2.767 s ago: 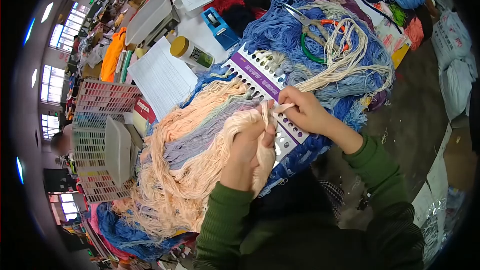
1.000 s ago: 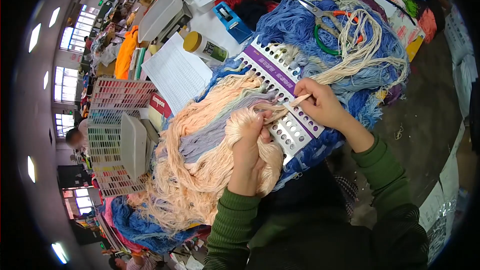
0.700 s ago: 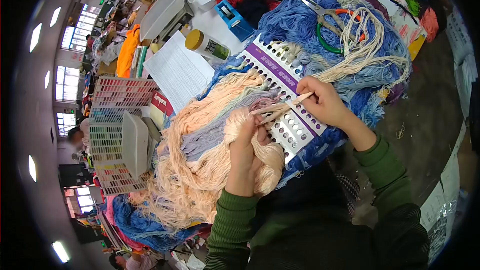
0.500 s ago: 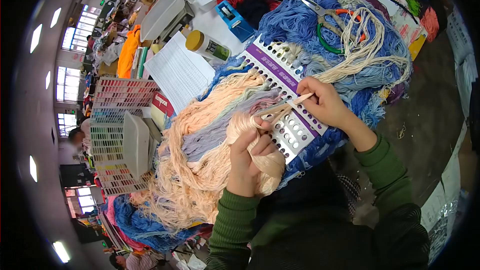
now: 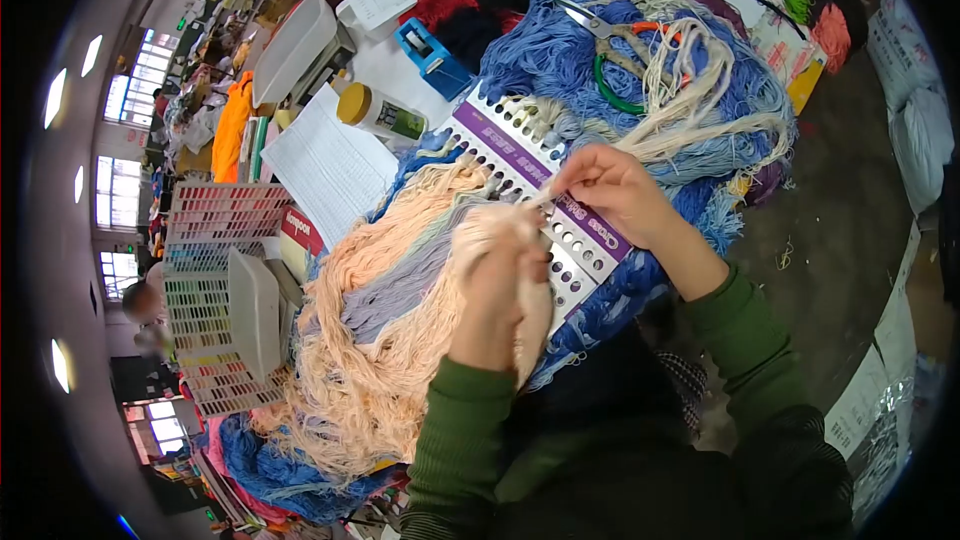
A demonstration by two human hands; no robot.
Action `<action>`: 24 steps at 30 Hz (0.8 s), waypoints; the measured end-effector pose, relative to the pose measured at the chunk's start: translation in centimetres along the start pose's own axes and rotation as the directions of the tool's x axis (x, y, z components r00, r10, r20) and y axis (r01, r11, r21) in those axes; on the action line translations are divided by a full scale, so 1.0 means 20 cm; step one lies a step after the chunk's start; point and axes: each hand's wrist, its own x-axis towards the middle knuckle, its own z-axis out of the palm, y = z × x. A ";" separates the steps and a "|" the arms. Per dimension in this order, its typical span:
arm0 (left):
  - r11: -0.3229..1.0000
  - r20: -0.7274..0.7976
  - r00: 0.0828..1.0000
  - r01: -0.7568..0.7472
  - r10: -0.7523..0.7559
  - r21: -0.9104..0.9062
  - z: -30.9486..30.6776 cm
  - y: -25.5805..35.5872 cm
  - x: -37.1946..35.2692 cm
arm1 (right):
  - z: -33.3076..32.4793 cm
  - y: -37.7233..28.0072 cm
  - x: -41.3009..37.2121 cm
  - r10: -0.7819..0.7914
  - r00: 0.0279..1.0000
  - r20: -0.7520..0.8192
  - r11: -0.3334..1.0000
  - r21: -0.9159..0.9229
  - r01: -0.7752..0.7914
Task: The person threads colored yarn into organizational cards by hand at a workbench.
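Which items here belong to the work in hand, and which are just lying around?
In use:
left hand gripping peach yarn
right hand pinching a yarn strand at the punched card

Lying about:
scissors
bottle
tape dispenser
printed sheet

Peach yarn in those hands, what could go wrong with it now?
The peach yarn gripped by the left hand lies against loose lavender yarn, so the two might tangle. The thin strand pinched by the right hand over the hole card could slip out or fray.
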 end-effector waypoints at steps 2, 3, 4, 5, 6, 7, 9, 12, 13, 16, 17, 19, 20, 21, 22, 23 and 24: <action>0.899 0.241 0.968 0.164 -0.068 -0.406 -0.11 0.05 -0.03 | -0.04 0.00 -0.01 0.035 0.979 0.200 0.960 -0.278 0.022; 0.885 0.351 0.931 0.243 -0.099 -0.396 -0.18 0.03 -0.02 | 0.00 -0.01 -0.02 0.016 0.964 0.266 0.876 -0.468 0.114; 0.939 0.326 0.938 0.209 -0.114 -0.272 -0.14 0.03 -0.04 | 0.04 -0.03 -0.03 0.017 0.942 0.335 0.748 -0.629 0.210; 0.974 0.301 0.946 0.173 -0.124 -0.144 -0.07 0.01 -0.07 | 0.06 -0.04 -0.02 0.146 0.928 0.342 0.706 -0.694 0.144; 0.991 0.278 0.952 0.137 -0.128 -0.012 -0.02 0.01 -0.08 | 0.04 -0.01 -0.02 0.089 0.933 0.348 0.718 -0.672 0.182; 0.977 0.196 0.964 0.198 -0.180 -0.077 -0.02 0.01 -0.08 | 0.03 0.02 0.00 0.029 0.936 0.352 0.726 -0.651 0.222; 0.982 0.136 0.979 0.164 -0.151 -0.088 -0.03 0.04 -0.10 | 0.00 0.05 -0.01 0.068 0.959 0.275 0.814 -0.571 0.106; 0.983 0.129 0.985 0.133 -0.118 -0.123 -0.07 0.04 -0.14 | 0.00 0.08 0.01 -0.043 0.910 0.413 0.782 -0.552 0.288; 0.978 0.156 0.980 0.144 -0.121 -0.149 -0.08 0.01 -0.14 | 0.03 0.04 0.00 -0.002 0.914 0.405 0.732 -0.623 0.277; 0.964 0.204 0.967 0.189 -0.150 -0.186 -0.07 -0.01 -0.13 | 0.05 0.00 0.01 0.124 0.906 0.405 0.592 -0.763 0.260; 0.966 0.215 0.965 0.189 -0.149 -0.176 -0.05 -0.01 -0.13 | 0.04 0.00 0.00 0.110 0.914 0.391 0.644 -0.728 0.234; 0.963 0.226 0.963 0.189 -0.145 -0.191 -0.05 -0.01 -0.13 | 0.02 0.02 0.00 0.082 0.928 0.364 0.743 -0.643 0.186; 0.958 0.226 0.964 0.190 -0.141 -0.213 -0.06 -0.01 -0.13 | 0.02 0.02 0.00 0.078 0.922 0.379 0.784 -0.595 0.178; 0.953 0.225 0.965 0.190 -0.137 -0.235 -0.07 0.00 -0.14 | 0.02 0.02 0.01 0.073 0.916 0.394 0.822 -0.544 0.168; 0.954 0.223 0.966 0.183 -0.130 -0.238 -0.07 0.00 -0.14 | 0.01 0.02 0.01 0.067 0.911 0.407 0.857 -0.491 0.157; 0.954 0.224 0.966 0.180 -0.126 -0.240 -0.07 0.00 -0.14 | 0.01 0.02 0.01 0.048 0.901 0.432 0.785 -0.574 0.234; 0.953 0.227 0.966 0.181 -0.126 -0.242 -0.07 -0.01 -0.14 | 0.02 0.04 0.01 0.034 0.890 0.455 0.698 -0.648 0.305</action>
